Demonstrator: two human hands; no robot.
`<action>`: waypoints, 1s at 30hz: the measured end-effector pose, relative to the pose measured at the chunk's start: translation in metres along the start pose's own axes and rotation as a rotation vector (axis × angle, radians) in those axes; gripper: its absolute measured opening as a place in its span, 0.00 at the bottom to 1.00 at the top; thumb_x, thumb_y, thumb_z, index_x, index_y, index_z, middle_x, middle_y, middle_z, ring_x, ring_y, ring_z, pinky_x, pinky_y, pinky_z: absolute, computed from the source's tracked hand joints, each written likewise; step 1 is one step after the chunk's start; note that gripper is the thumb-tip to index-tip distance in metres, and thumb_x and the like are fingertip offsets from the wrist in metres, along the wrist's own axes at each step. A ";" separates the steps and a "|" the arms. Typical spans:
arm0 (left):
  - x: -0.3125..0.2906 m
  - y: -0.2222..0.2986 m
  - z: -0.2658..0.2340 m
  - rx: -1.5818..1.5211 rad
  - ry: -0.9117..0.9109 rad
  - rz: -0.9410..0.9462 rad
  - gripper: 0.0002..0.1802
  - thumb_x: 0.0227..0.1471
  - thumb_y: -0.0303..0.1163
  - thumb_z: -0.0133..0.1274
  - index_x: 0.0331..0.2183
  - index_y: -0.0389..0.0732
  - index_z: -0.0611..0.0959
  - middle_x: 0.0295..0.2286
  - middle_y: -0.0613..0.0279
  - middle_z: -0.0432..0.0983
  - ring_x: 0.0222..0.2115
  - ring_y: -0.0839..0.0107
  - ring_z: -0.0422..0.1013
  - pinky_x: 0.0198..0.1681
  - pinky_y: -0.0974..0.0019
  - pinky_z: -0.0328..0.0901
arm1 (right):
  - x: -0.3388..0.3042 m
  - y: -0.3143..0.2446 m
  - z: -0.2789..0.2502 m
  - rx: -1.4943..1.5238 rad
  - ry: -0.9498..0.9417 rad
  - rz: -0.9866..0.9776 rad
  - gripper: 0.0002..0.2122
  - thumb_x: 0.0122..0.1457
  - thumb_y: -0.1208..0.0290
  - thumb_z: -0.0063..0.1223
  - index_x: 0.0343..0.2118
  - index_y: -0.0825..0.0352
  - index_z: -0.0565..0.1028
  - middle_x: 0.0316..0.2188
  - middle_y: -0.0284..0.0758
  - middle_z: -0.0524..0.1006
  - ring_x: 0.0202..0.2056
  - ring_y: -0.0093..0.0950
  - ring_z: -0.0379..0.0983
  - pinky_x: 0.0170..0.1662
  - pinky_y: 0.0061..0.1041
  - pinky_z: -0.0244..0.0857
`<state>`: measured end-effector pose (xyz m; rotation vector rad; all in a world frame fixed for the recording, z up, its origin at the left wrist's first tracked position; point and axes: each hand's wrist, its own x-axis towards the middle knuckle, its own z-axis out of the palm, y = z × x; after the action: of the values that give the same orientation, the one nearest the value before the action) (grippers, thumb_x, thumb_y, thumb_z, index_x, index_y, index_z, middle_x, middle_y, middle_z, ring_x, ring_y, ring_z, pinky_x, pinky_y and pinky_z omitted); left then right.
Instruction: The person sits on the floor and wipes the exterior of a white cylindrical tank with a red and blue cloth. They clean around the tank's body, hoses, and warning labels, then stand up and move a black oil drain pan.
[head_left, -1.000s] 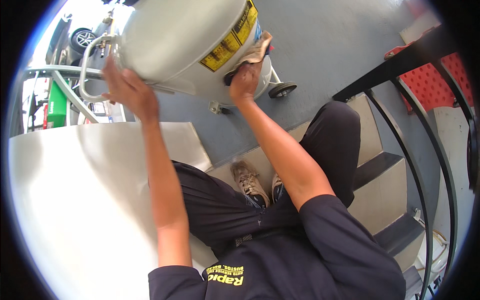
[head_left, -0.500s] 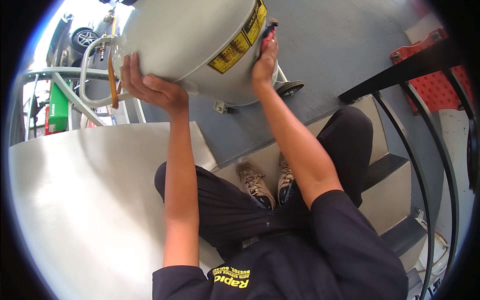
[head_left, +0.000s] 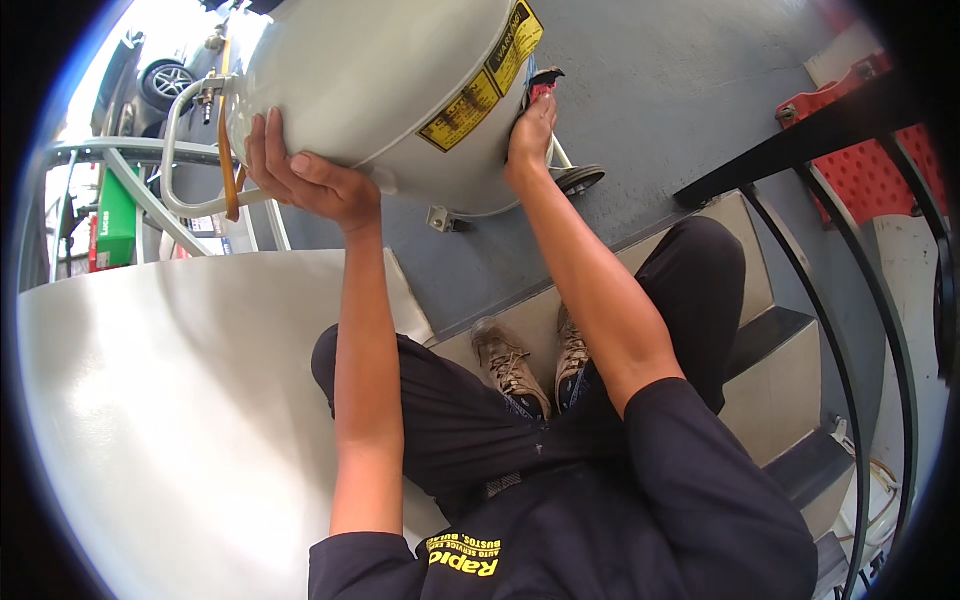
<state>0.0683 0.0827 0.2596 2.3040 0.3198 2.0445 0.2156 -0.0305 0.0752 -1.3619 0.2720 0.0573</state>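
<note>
A large pale grey metal tank (head_left: 340, 70) with yellow-and-black labels (head_left: 459, 117) on its side stands in front of me at the top of the view. My left hand (head_left: 315, 185) lies against its near left side, fingers stretched out over the curved metal. On the tank's right side, my right hand (head_left: 531, 138) presses a bunched red-and-black cloth (head_left: 543, 90) to the surface. Part of the cloth is hidden behind my fingers. A bent grey tube handle (head_left: 172, 185) and a brown strap (head_left: 229, 180) sit just left of my left hand.
Below the tank are a small wheel (head_left: 580, 180) and a metal foot bracket (head_left: 440, 218). Steps (head_left: 775, 400) with a black railing (head_left: 810, 270) run along my right. A broad pale curved surface (head_left: 190, 400) lies to my left. Beyond the railing stands a red perforated plastic panel (head_left: 850, 140).
My right hand and the cloth have slid a little nearer to me along the tank's right side. My left hand stays nearly in place on the tank.
</note>
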 end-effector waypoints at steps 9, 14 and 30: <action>0.003 0.004 0.008 -0.027 0.026 0.006 0.32 0.78 0.44 0.28 0.58 0.35 0.82 0.57 0.49 0.76 0.62 0.51 0.67 0.69 0.43 0.60 | -0.020 0.013 -0.006 -0.029 0.117 -0.090 0.30 0.82 0.49 0.31 0.71 0.71 0.65 0.68 0.52 0.70 0.69 0.49 0.66 0.74 0.40 0.55; -0.002 -0.011 -0.019 0.065 0.007 0.019 0.31 0.78 0.44 0.29 0.58 0.35 0.82 0.58 0.49 0.76 0.62 0.51 0.67 0.68 0.44 0.60 | -0.068 -0.041 0.022 -0.004 0.098 -0.173 0.23 0.82 0.56 0.34 0.64 0.69 0.71 0.59 0.53 0.75 0.61 0.49 0.71 0.66 0.42 0.61; 0.027 0.050 -0.060 -0.360 -0.269 -0.376 0.33 0.77 0.51 0.41 0.65 0.34 0.76 0.65 0.50 0.70 0.66 0.54 0.65 0.74 0.51 0.53 | -0.102 -0.241 -0.028 0.448 -0.071 -0.452 0.12 0.73 0.67 0.54 0.37 0.70 0.82 0.36 0.30 0.80 0.38 0.23 0.77 0.44 0.27 0.72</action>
<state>0.0186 0.0323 0.3017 2.0718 0.3114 1.4607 0.1605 -0.0967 0.3234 -0.9451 -0.0871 -0.3157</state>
